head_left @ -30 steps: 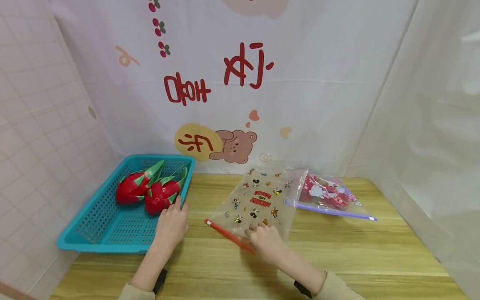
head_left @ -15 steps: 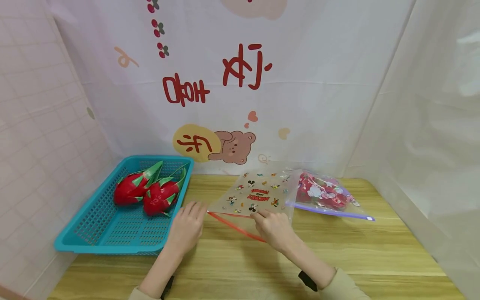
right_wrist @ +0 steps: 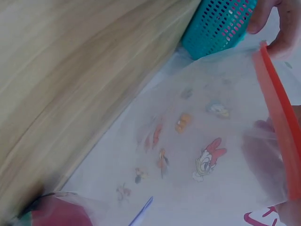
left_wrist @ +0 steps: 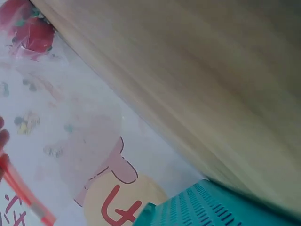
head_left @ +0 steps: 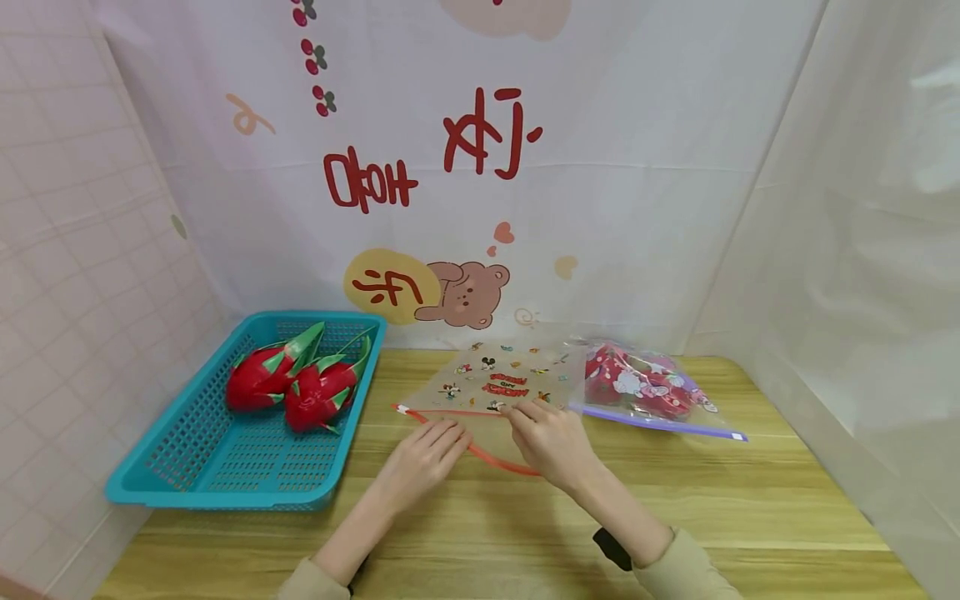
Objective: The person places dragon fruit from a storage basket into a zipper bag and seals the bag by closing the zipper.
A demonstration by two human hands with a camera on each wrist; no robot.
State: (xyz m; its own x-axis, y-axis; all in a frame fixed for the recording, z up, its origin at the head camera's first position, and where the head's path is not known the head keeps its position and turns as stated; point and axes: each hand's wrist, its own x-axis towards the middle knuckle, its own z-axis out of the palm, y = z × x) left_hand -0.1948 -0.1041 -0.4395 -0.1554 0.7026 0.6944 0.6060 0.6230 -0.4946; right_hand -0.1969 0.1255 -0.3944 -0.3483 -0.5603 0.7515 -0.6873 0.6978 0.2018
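the clear bag (head_left: 506, 379) sits between the basket (head_left: 217, 500) and the filled bag (head_left: 637, 383), its mouth apparently being opened. the right hand (head_left: 553, 442) has fingers pinching its red rim (right_wrist: 276, 108); whether the left hand (head_left: 426, 454) grips, i can't tell. next likely calls for spreading it wider.

1. Hands: two, one left hand (head_left: 423, 457) and one right hand (head_left: 553, 442).
2. Zip bags: two, one red-edged bag (head_left: 495, 375) and one purple-edged bag (head_left: 652, 388).
3. Loose red fruits (head_left: 258, 388) (head_left: 318, 397): two.
4. Teal basket (head_left: 225, 500): one.
5. Counter (head_left: 480, 542): one.
6. Bagged red items: number unclear.
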